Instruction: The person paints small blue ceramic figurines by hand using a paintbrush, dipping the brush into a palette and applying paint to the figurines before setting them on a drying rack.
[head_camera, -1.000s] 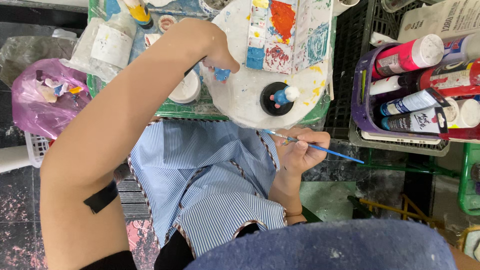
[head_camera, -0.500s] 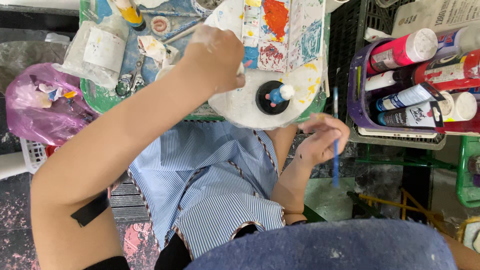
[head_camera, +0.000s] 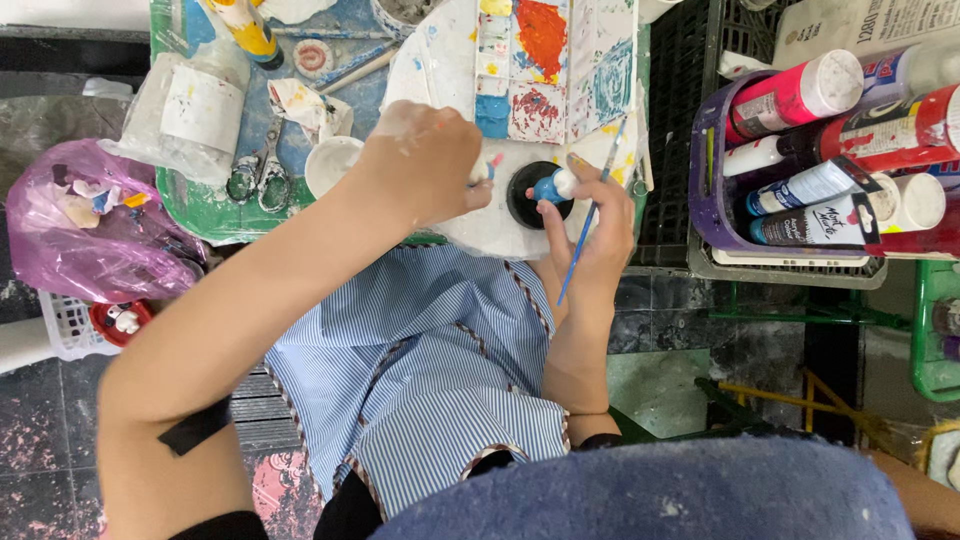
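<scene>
A small blue-painted figure with a white end (head_camera: 553, 186) is pinched at the fingertips of the right hand (head_camera: 592, 232) and is held over a round black disc (head_camera: 537, 195), which lies on a white, paint-smeared round board (head_camera: 470, 225). A thin blue-handled paintbrush (head_camera: 590, 218) is also clamped in the same hand, running from above the fingers down past the palm. Half a second earlier this hand was held lower, clear of the board edge, with the brush pointing downward; it has since been raised to the figure, which then stood alone on the disc.

Just to the left of the grip, the left hand (head_camera: 425, 160) is closed in a fist around a small white and pink object (head_camera: 487, 170); what the object is cannot be told. This hand has stayed over the board.

Beyond the grip, a sheet of colour swatches in orange, red and blue (head_camera: 545, 65) lies on the board. To the right, a purple basket (head_camera: 712, 160) holds paint bottles (head_camera: 800, 95). Farther left, metal scissors (head_camera: 255, 175) lie on a green tray (head_camera: 190, 215), beside a purple plastic bag (head_camera: 75, 225). Below the grip, a blue striped apron (head_camera: 420, 380) is seen.
</scene>
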